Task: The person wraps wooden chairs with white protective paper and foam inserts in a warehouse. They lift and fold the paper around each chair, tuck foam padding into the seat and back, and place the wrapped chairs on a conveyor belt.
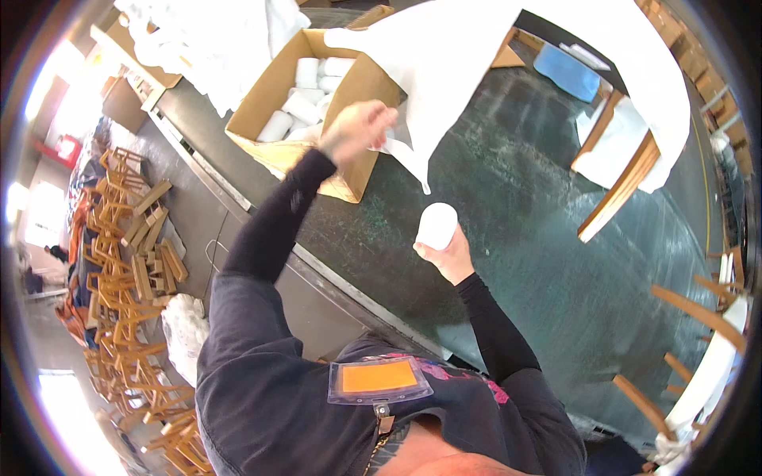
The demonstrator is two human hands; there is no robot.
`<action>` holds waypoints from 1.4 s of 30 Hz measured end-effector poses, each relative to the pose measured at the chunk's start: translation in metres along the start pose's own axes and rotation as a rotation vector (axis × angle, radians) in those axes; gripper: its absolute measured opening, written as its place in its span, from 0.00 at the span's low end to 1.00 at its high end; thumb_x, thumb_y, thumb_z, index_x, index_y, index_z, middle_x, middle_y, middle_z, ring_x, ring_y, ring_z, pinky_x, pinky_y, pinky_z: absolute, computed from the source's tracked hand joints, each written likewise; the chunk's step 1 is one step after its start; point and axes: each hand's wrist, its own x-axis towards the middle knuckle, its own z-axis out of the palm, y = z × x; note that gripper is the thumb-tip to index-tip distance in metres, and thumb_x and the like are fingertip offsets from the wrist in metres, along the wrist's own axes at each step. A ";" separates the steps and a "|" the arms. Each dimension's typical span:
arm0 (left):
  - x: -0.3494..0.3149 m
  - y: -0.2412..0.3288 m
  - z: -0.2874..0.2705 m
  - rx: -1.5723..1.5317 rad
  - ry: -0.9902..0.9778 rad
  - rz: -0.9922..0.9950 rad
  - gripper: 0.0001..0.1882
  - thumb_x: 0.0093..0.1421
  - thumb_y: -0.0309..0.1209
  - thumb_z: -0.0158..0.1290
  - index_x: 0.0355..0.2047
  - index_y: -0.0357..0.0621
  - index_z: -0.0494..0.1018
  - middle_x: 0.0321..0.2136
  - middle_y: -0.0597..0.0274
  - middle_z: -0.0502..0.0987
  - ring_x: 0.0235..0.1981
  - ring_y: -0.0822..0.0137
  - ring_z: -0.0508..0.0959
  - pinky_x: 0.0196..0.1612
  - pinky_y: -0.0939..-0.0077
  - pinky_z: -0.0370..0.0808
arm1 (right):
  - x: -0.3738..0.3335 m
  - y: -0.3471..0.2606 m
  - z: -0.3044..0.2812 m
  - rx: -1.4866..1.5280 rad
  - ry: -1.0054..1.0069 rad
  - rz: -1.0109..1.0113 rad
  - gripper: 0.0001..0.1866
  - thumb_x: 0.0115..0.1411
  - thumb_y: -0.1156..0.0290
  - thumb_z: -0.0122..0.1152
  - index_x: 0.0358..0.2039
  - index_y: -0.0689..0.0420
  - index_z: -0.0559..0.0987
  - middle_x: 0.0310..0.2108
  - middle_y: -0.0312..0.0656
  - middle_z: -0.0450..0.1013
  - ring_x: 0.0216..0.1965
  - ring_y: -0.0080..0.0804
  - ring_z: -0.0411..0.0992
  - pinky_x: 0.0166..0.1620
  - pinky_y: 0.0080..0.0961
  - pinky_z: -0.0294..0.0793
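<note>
My right hand (449, 259) is wrapped around a smooth white roll (437, 225), held upright above the dark green tabletop (508, 317). My left hand (359, 132) is raised at the near right side of an open cardboard box (369, 83). Its fingers look curled but are smeared by motion, so whether they grip anything is unclear. Several similar white rolls (302, 106) lie inside that box. Just right of my left hand, a thin white sheet (444, 67) drapes from the far side, its narrow tip reaching down to the table.
Wooden legs (623, 186) and a blue pad (567, 71) show among white wrapping at the far right. More wooden legs (698, 311) stick out at the right rim. Many wooden frames (119, 270) are piled on the floor at left, beside a clear plastic bag (184, 333).
</note>
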 end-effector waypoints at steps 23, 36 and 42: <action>0.307 0.016 0.077 0.223 0.601 0.179 0.51 0.44 0.48 0.71 0.56 0.20 0.62 0.46 0.33 0.77 0.48 0.48 0.80 0.53 0.63 0.75 | 0.234 -0.029 0.051 -1.398 -0.092 -0.482 0.45 0.38 0.46 0.73 0.57 0.56 0.75 0.65 0.51 0.61 0.72 0.50 0.46 0.71 0.63 0.37; 0.286 0.006 0.044 0.212 0.341 0.264 0.53 0.42 0.49 0.73 0.59 0.25 0.63 0.51 0.38 0.75 0.52 0.48 0.78 0.55 0.63 0.76 | 0.116 0.030 -0.016 -0.432 -0.431 0.190 0.40 0.44 0.48 0.77 0.52 0.59 0.71 0.50 0.53 0.75 0.51 0.46 0.76 0.49 0.38 0.76; 0.318 0.071 0.054 0.215 0.471 0.674 0.34 0.46 0.45 0.65 0.44 0.25 0.72 0.36 0.36 0.80 0.41 0.44 0.81 0.47 0.60 0.77 | 0.171 0.026 0.042 0.159 0.128 0.307 0.46 0.48 0.53 0.77 0.61 0.61 0.64 0.51 0.51 0.75 0.54 0.45 0.75 0.55 0.37 0.74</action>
